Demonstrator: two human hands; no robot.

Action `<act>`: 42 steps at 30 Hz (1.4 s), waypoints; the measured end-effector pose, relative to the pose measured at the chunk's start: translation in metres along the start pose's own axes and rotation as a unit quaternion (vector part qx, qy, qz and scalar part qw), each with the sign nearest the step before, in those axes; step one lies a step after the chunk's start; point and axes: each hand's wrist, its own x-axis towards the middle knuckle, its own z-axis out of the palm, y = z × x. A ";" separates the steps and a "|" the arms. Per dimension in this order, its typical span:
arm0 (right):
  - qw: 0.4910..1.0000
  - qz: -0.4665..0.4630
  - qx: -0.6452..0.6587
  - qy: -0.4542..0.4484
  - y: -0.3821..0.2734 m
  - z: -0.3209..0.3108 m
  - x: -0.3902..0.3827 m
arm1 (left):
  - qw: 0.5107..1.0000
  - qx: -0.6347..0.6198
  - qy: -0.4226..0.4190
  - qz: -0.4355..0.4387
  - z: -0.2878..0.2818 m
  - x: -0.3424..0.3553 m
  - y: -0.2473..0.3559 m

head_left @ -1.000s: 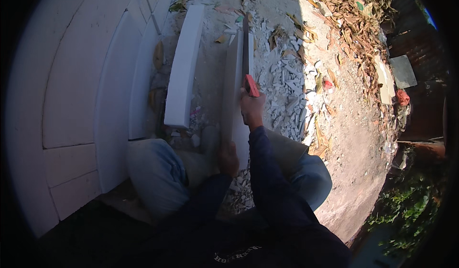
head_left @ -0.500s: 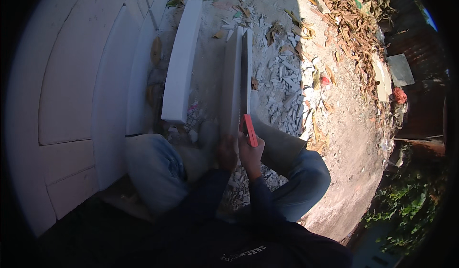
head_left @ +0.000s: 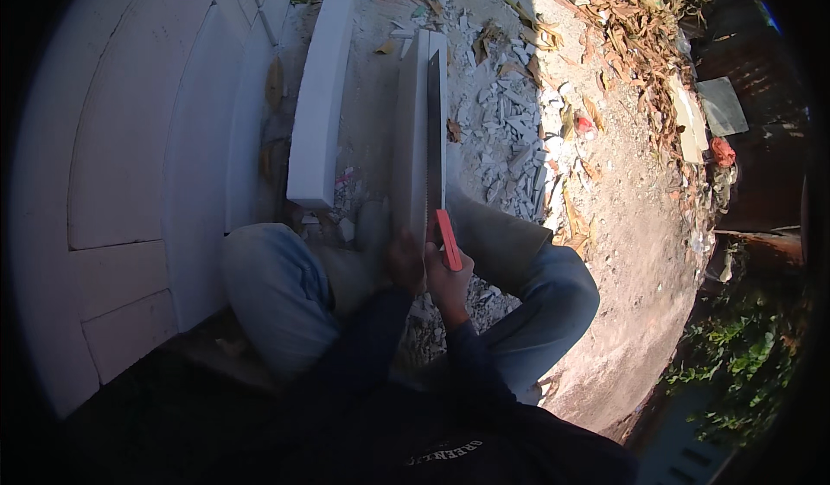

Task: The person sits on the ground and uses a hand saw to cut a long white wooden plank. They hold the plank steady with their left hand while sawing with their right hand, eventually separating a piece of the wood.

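Note:
My right hand (head_left: 450, 277) is closed on the red handle of a hand saw (head_left: 448, 239), whose long dark blade stretches forward along a long white block (head_left: 412, 113). My left hand (head_left: 405, 260), in shadow, grips the near end of that block between my bent legs, just left of the saw handle. A second long white block (head_left: 320, 96) lies parallel to it on the dusty ground, a little to the left.
Stacked white blocks (head_left: 130, 156) form a wall along the left. Broken white scraps (head_left: 510, 130) litter the ground right of the saw. Farther right are dry leaves (head_left: 631, 35), a grey panel (head_left: 722, 106), a red crumpled item (head_left: 723, 149) and green plants (head_left: 735, 364).
Over the last second my right hand has drawn the saw back toward me along the block, mostly in the first half second. My left hand stays at the block's near end.

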 end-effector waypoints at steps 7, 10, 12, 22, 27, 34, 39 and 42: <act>0.999 0.021 -0.030 -0.004 -0.031 0.047 0.139 | 0.999 -0.007 0.003 0.038 0.010 0.005 -0.003; 0.999 0.008 0.045 0.012 -0.048 0.059 0.195 | 0.999 0.021 0.013 0.046 0.014 0.007 -0.005; 0.997 0.004 0.078 0.019 -0.040 0.059 0.196 | 0.999 0.020 0.014 0.037 0.017 0.006 -0.005; 1.000 -0.012 -0.006 -0.013 -0.012 0.010 0.028 | 0.998 -0.043 -0.028 0.036 0.004 0.003 0.006; 0.999 -0.005 0.033 -0.008 -0.018 0.032 0.091 | 0.997 -0.016 0.048 0.065 0.017 0.000 -0.014; 1.000 0.018 0.024 -0.002 -0.006 0.015 0.045 | 0.999 0.029 0.002 0.016 0.000 0.008 0.020; 0.999 0.013 0.013 -0.030 -0.008 0.019 0.050 | 0.998 0.041 0.026 0.044 0.001 0.011 0.008; 0.996 0.075 -0.041 -0.002 -0.044 0.043 0.165 | 0.999 0.005 0.021 0.038 0.011 -0.005 -0.003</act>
